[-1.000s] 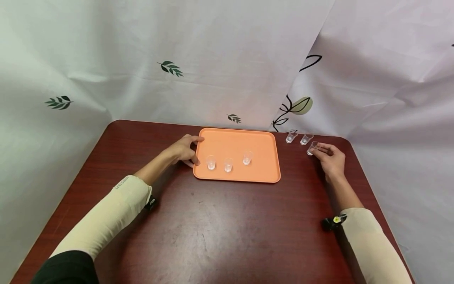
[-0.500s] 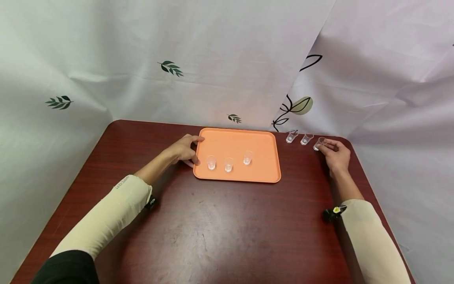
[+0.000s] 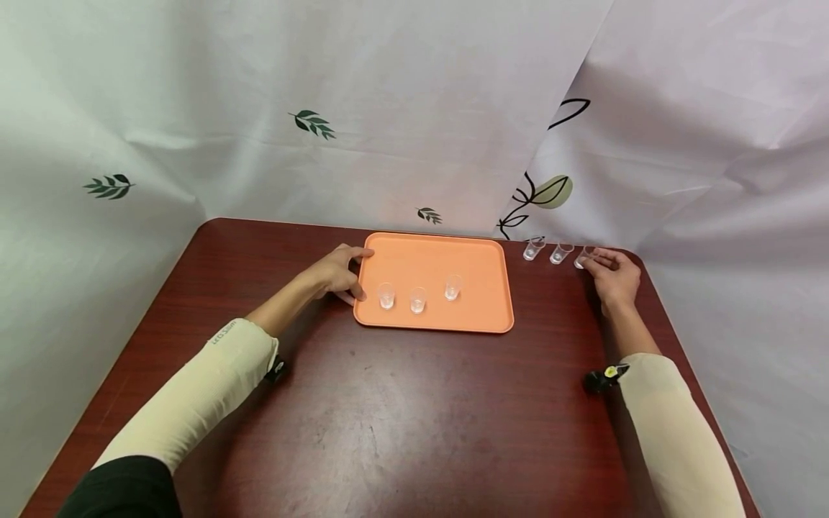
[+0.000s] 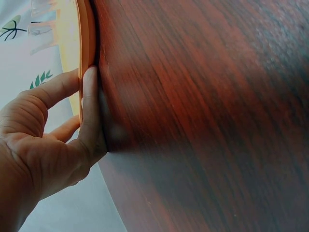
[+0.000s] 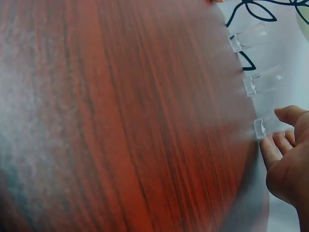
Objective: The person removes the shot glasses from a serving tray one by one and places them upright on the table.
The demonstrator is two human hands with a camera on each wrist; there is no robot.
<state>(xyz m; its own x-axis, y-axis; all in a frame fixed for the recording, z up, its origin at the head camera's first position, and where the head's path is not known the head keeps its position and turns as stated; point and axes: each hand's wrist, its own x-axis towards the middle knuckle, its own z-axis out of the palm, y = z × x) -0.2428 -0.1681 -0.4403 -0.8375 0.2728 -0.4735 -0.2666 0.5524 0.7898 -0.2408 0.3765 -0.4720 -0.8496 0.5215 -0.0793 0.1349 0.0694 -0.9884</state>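
Left hand (image 3: 334,273) at about 10 o'clock from worktop centre, curled round the left rim of the orange tray (image 3: 476,316): thumb over the near corner edge, fingers over the far part of the rim; in the left wrist view (image 4: 58,135) thumb pressed flat along the tray's edge (image 4: 83,58). Right hand (image 3: 615,277) at about 2 o'clock, near the far right corner, fingertips pinching a small clear cup (image 3: 583,257) standing upright on the dark red worktop (image 3: 414,417); in the right wrist view (image 5: 289,159) thumb and fingers close on either side of that cup (image 5: 260,128).

Cream sleeves on both forearms, with small dark wrist mounts at 8 and 4 o'clock.

On the tray, three small clear cups upright along its near half: two just beside each other at left (image 3: 386,296) (image 3: 417,300), a third (image 3: 452,286) a little apart to the right.

Beyond, at 1 o'clock, two further clear cups (image 3: 533,249) (image 3: 560,252) in a row with the pinched one, near the worktop's far edge. White leaf-printed curtain (image 3: 311,124) behind.
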